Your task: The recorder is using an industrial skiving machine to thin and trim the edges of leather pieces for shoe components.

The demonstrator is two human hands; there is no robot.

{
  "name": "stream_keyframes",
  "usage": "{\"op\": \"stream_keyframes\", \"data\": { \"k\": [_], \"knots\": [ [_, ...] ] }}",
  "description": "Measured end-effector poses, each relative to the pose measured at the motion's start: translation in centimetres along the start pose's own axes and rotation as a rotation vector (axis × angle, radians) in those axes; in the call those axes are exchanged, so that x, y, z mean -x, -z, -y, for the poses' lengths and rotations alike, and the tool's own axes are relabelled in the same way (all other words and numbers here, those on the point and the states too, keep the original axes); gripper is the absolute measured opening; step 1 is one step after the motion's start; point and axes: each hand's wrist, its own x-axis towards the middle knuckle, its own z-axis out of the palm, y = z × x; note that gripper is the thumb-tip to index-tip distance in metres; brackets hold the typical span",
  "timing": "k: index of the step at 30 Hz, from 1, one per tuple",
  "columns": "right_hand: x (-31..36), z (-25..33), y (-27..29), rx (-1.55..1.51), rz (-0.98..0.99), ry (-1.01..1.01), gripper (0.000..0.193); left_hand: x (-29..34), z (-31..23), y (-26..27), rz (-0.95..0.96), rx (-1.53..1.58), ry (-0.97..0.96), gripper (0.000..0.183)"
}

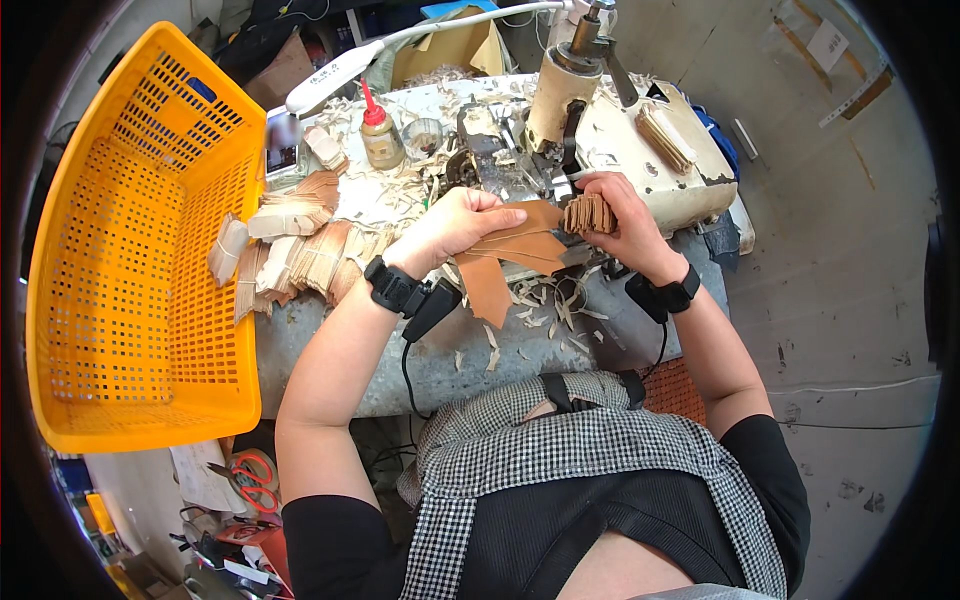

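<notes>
My left hand (452, 228) pinches several tan leather pieces (515, 250) between thumb and fingers. The pieces are fanned out, and one with a pointed end hangs down toward me. My right hand (632, 228) is closed round a thick stack of brown leather pieces (588, 213), whose edges face the left hand. Both hands are above the front of a cream-coloured machine (557, 105) with a metal head, and the fanned pieces reach almost to the stack. The hands and leather partly hide the machine's working area.
At left stands a large yellow plastic basket (215, 370). Banded leather bundles (292, 212) lie beside it. A red-tipped bottle (381, 140) and a white lamp arm (345, 70) are behind my left hand. Leather shavings litter the worktop. Another bundle (662, 140) lies at right. Orange-handled scissors (258, 485) are lower left.
</notes>
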Motion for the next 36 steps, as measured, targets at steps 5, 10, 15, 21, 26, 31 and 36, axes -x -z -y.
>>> {"op": "stream_keyframes", "data": {
  "k": [5,10,15,21,26,31,36],
  "knots": [
    [0.15,-0.03,0.01,-0.027,-0.009,-0.011,0.054,0.00,0.13,-0.04,-0.003,0.018,-0.003,0.025],
    [0.32,-0.41,-0.05,-0.051,-0.008,0.000,0.058,-0.01,0.26,0.16,0.011,0.002,-0.013,0.026],
    [0.39,-0.54,-0.06,-0.048,-0.014,-0.003,0.057,0.00,0.15,-0.15,-0.008,0.021,-0.007,0.025],
    [0.32,-0.11,-0.01,-0.039,-0.035,-0.013,0.054,-0.13,0.31,-0.01,-0.013,0.014,-0.002,0.024],
    [0.54,-0.24,-0.07,-0.039,-0.041,-0.018,0.054,-0.10,0.47,-0.16,-0.005,0.019,-0.013,0.025],
    [0.55,-0.43,-0.08,-0.058,-0.025,-0.022,0.057,0.12,0.16,-0.45,-0.023,0.029,-0.007,0.025],
    [0.42,-0.20,-0.05,-0.036,-0.034,-0.022,0.053,0.28,-0.10,-0.47,-0.020,0.019,-0.003,0.026]
  ]
}}
